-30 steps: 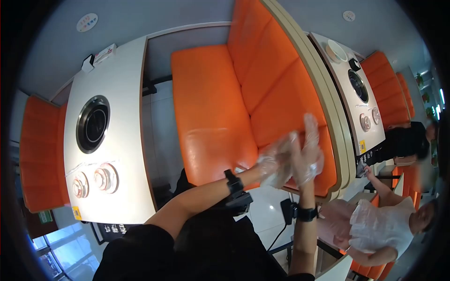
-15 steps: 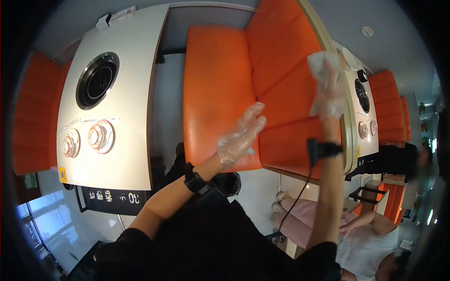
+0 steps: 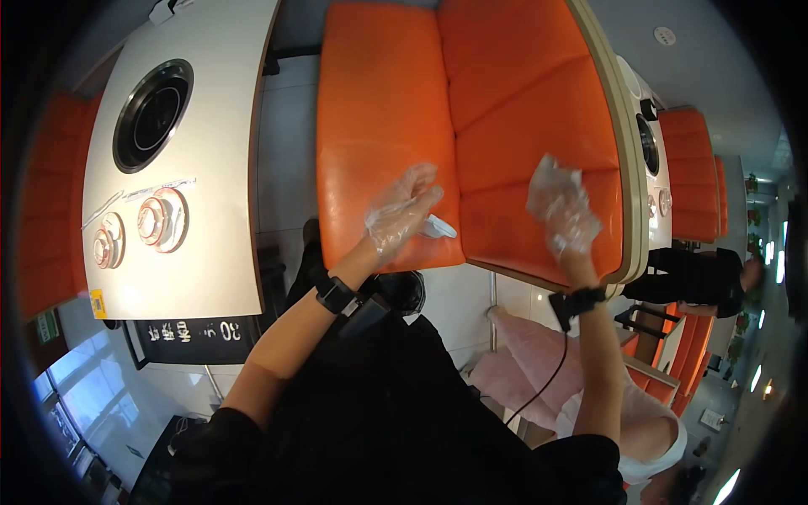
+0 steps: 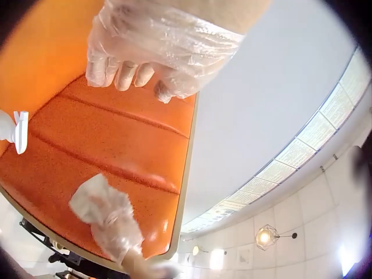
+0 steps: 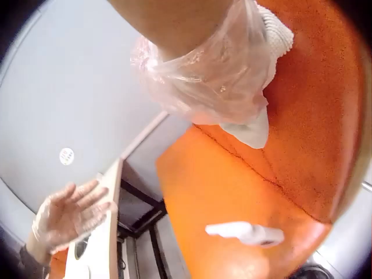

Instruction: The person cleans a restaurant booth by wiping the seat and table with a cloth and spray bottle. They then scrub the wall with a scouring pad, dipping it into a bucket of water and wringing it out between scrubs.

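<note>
Both hands wear clear plastic gloves. My right hand (image 3: 566, 210) holds a white cloth (image 5: 250, 131) against the orange backrest (image 3: 530, 109) of the bench. In the left wrist view that cloth covers much of the fingers. My left hand (image 3: 401, 212) hovers over the orange seat (image 3: 383, 109), fingers loosely extended and holding nothing. On the seat, close to that hand, lies a white object shaped like a spray-bottle head (image 5: 247, 232); it also shows at the edge of the left wrist view.
Left of the bench stands a white table (image 3: 206, 109) with a round black cooktop (image 3: 154, 118) and wrapped dish sets (image 3: 162, 220). A beige edge (image 3: 633, 168) borders the backrest. A seated person in pink and white (image 3: 539, 362) and a standing person in black (image 3: 694, 273) are at the right.
My hands, close together a second ago, have parted. The right hand went up the backrest with the cloth, then came back down it; the left moved over the seat.
</note>
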A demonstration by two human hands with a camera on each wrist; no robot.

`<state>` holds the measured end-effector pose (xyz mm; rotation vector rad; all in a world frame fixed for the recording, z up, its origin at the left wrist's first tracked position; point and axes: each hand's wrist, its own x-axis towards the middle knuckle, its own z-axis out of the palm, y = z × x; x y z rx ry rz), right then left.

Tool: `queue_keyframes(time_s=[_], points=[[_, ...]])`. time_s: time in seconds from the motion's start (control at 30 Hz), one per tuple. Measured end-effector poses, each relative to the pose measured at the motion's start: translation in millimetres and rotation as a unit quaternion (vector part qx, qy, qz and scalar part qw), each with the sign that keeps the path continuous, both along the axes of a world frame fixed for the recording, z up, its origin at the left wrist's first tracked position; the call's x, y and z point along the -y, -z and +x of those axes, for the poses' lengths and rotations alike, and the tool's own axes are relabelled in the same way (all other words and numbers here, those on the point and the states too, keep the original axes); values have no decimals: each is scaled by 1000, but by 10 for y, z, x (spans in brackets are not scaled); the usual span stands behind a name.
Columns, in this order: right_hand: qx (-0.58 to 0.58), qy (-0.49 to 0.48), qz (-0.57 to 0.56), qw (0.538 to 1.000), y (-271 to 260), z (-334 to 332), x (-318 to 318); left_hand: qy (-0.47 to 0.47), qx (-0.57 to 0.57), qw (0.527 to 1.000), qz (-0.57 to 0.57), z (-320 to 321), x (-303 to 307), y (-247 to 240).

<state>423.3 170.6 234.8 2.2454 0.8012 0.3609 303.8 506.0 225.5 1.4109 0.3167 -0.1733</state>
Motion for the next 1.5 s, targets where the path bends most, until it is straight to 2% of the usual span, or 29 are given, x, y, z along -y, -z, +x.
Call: queue_keyframes(time_s=[0.03,0.1,0.13,0.2,0.23,0.27,0.3,0.33,0.37,0.43,0.47,0.53,0.77,0.87,0.9,0.97,1.0,1.07,1.1,1.13,1.2,1.27,1.3,1.33,1.37,1.4,1.43,1.47,1.5], points=[[-11,-59,22,998,159,-203,202,-2,-15,1000,-18,-37,-11,10],[-193,61,28,979,157,-630,210,-8,-38,999,12,-115,-61,27],[-193,61,28,979,198,-716,297,-15,-61,997,43,-140,-100,39],[-261,232,101,932,265,-782,462,-22,-64,996,50,-161,-147,180],[-207,172,148,952,231,-779,538,-26,-67,996,58,-173,-169,248],[-165,140,267,939,207,-755,618,-18,-67,996,61,-165,-191,317],[-119,108,380,911,-152,-708,394,-11,-83,993,88,-155,-200,343],[-29,57,213,975,-542,-636,197,-3,-99,989,113,-152,-186,369],[58,3,35,998,-873,-525,45,6,-102,988,114,-133,-153,430],[111,54,129,984,-1147,-264,-79,2,-90,989,119,-107,-79,566],[109,57,130,984,-1117,-215,-67,5,-91,989,120,-116,-37,544],[118,27,261,958,-1084,-149,-95,14,-78,988,129,-123,62,460],[136,25,242,961,-961,-216,-138,66,-119,989,66,-247,254,451],[105,34,208,972,-914,-260,-118,63,-87,991,76,-322,242,548],[103,27,213,971,-860,-275,-90,74,-97,990,75,-333,215,527],[75,18,101,992,-626,-317,77,75,-116,989,62,-366,163,527],[49,-26,99,994,-403,-342,216,67,-112,990,62,-392,127,580],[-13,-18,25,999,-100,-539,175,48,-101,992,64,-451,69,666],[-108,114,39,987,58,-586,73,42,-95,993,63,-466,15,644],[-200,243,53,948,252,-606,-1,57,-104,989,88,-481,-49,613],[-149,121,43,980,1090,-579,336,66,-109,986,110,-528,-145,593],[-233,79,195,949,683,-628,-234,76,-109,983,125,-538,-214,612],[-284,160,256,910,484,-643,-519,71,-104,984,126,-511,-225,553],[-281,155,256,912,263,-630,-788,71,-103,986,115,-472,-222,462],[-336,164,422,826,48,-594,-1038,72,-101,987,103,-419,-206,391],[-379,166,572,709,-68,-506,-1181,69,-95,988,104,-346,-166,348],[-408,112,607,673,-68,-367,-1288,41,-23,997,65,-248,-107,296],[-417,101,659,618,-76,-301,-1386,14,51,998,24,-136,-50,239],[-424,88,707,560,-251,-334,-1657,12,60,998,25,-2,0,173]])
